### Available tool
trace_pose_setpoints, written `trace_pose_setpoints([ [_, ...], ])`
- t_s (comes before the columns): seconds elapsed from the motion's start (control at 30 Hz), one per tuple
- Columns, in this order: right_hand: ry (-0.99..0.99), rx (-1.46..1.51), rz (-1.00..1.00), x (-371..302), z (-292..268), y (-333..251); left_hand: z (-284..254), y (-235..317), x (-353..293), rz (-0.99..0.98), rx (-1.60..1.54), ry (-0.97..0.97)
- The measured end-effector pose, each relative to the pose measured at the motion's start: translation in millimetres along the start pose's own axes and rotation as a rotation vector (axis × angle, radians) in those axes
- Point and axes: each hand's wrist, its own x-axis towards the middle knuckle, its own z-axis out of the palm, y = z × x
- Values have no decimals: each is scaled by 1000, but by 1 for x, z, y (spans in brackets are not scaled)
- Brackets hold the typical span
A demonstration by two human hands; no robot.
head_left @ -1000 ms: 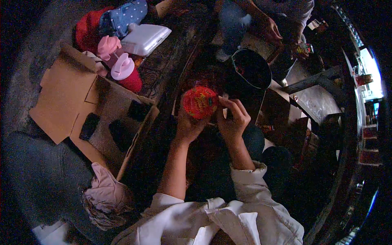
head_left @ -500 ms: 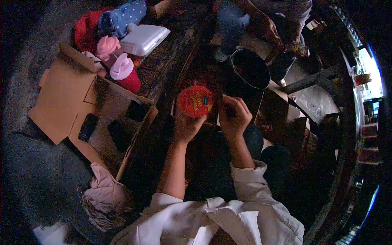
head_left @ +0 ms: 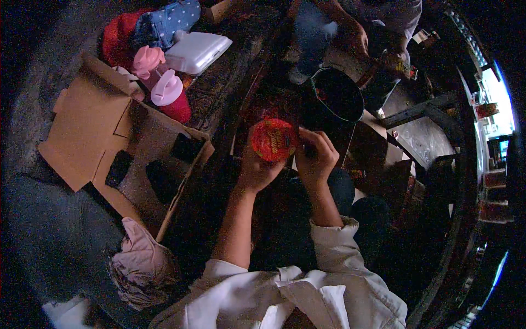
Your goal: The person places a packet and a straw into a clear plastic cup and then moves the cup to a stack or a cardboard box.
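Observation:
A round red container (head_left: 274,140) with yellow printing on its top is held in front of me. My left hand (head_left: 262,171) wraps its fingers and thumb around it from below and the left. Close against its right edge, my right hand (head_left: 318,156) has its fingers curled together in a pinch. Whether those fingertips grip the rim or some small thing is too dark to make out. The container's lower part is hidden by my left hand and shadow.
To the left lies an open cardboard box (head_left: 98,120) with dark items inside. Beyond it are a pink-lidded red tumbler (head_left: 176,104), a white foam food box (head_left: 198,51) and dotted blue cloth (head_left: 170,23). A dark bucket (head_left: 337,93) stands ahead, near another person's hands (head_left: 359,41).
My left hand has brought the red container slightly right and down, nearer my right hand. My right hand has barely moved. The other person's hands have shifted a little.

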Motion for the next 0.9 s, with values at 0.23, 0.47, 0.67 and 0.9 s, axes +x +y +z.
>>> trace_pose_setpoints([
  [0.23, 8, -18, -23, 0, -2, -3, -5, -10, 1, 127, 267, 50],
  [0.47, -10, -43, 6, -1, -1, -1, -1, 8, 0, -58, -33, -37],
  [0.67, 4, -51, -62, -1, -3, 9, 5, 1, -3, -62, -229, -19],
  [0.9, 60, -31, -16, -1, 2, 3, 1, -7, -1, 20, 5, 76],
])
